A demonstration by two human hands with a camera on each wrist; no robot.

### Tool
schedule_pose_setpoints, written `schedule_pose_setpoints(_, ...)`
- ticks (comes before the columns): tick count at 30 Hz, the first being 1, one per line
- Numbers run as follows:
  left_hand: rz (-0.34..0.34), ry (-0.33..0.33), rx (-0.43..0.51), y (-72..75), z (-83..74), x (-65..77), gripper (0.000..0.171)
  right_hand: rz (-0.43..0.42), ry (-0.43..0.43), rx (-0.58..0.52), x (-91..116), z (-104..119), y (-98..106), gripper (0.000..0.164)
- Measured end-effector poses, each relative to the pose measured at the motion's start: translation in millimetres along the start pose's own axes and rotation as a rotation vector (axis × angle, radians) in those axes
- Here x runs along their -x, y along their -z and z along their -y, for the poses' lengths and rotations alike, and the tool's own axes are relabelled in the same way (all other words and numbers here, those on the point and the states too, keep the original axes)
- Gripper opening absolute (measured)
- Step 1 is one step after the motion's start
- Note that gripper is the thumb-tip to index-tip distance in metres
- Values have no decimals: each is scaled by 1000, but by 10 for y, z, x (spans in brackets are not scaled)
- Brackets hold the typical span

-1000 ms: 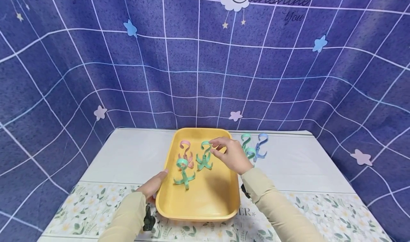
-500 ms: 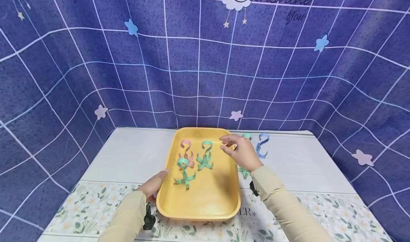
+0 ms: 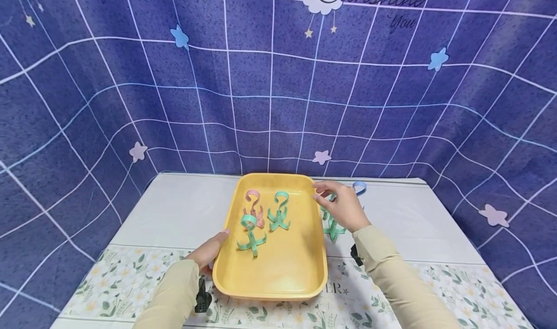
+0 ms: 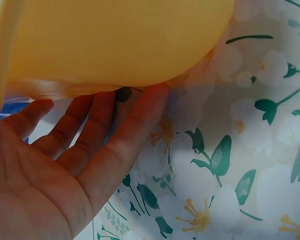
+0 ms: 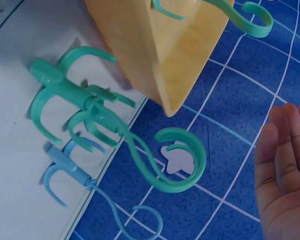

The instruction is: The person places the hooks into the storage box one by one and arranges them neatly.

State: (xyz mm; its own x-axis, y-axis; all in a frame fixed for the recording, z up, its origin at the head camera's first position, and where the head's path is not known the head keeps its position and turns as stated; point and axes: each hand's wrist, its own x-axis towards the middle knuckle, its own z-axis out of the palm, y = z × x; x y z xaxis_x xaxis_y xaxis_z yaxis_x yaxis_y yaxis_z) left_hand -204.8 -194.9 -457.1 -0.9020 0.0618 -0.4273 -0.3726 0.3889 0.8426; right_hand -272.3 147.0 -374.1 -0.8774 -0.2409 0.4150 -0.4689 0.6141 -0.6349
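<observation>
A yellow tray [image 3: 291, 276] holds a pink multi-pronged hanging hook [image 3: 254, 215] and two green ones, a farther green hook [image 3: 279, 218] and a nearer green hook [image 3: 252, 242]. My left hand [image 3: 208, 251] holds the tray's left side: a digit rests at the rim, and in the left wrist view fingers [image 4: 102, 135] reach under its base. Just right of the tray, my right hand [image 3: 344, 207] is raised, thumb and forefinger apart, holding nothing. Green hooks [image 3: 333, 230] lie beneath it, partly covered. The right wrist view shows overlapping green hooks [image 5: 102, 112] beside a blue hook [image 5: 72, 167].
The tray stands on a table with a white cloth [image 3: 404, 222], flowered along its near part [image 3: 439, 285]. A blue gridded curtain [image 3: 243, 140] with stars and clouds closes off the back and both sides.
My right hand has moved right, from beside the farther green hook, over the tray's right rim to the hooks outside. The left hand, tray and hooks stay in place.
</observation>
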Motion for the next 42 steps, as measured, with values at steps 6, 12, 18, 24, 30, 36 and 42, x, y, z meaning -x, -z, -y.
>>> schedule_pose_setpoints(6, -1, -8, 9, -8, -6, 20, 67, -32, 4, 16, 38, -77, 65, 24)
schedule_pose_setpoints(12, -10, -4, 14, -8, 10, 8, 68, -53, -14, 31, 57, -164, 129, 23)
schedule_pose_setpoints(18, -9, -7, 14, -3, 14, 2, 70, -52, -30, 42, 82, -259, 178, 23)
schedule_pose_setpoints(24, -15, -5, 15, -7, 10, 7, 69, -45, -71, 37, 124, -338, 226, 23)
schedule_pose_setpoints(30, -13, -2, 26, -9, 17, 1, 67, -39, -92, 49, 151, -405, 282, 24)
schedule_pose_setpoints(36, -11, 3, 24, -10, 25, -13, 69, -45, -92, 85, 175, -473, 315, 27)
schedule_pose_setpoints(42, -5, -3, 26, -6, 36, -28, 67, -35, -105, 99, 192, -530, 347, 27)
